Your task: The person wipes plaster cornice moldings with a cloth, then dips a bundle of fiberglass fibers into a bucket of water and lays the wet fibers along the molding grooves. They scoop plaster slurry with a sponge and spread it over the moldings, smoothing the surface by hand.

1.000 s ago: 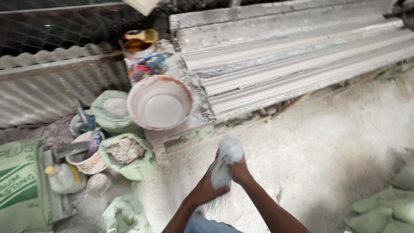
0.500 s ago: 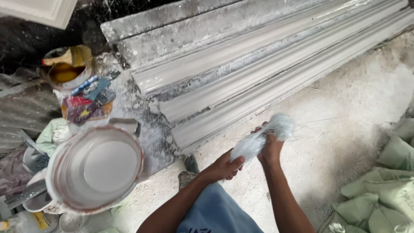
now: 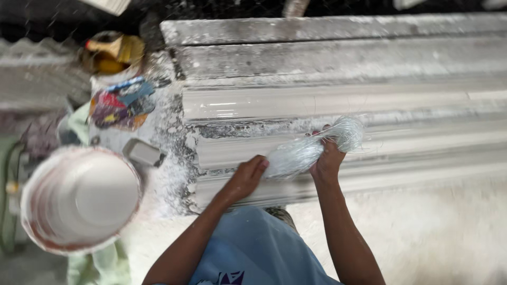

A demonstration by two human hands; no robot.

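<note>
While the right hand (image 3: pixel 327 161) clenched a bundle of white fibres (image 3: pixel 317 148), the left hand (image 3: pixel 245 177) pinched its lower end. Both hovered over a long plaster moulding (image 3: pixel 369 100), near a white bucket (image 3: pixel 79 198).

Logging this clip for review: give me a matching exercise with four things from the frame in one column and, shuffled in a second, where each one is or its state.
Things:
1. bundle of white fibres
2. bucket
3. long moulding
4. colourful packet

Places or states:
A. lower left, full of white liquid
B. held between the left hand and right hand
C. upper left, above the bucket
D. running across the top to the right edge

Pairs: 1-B, 2-A, 3-D, 4-C
</note>
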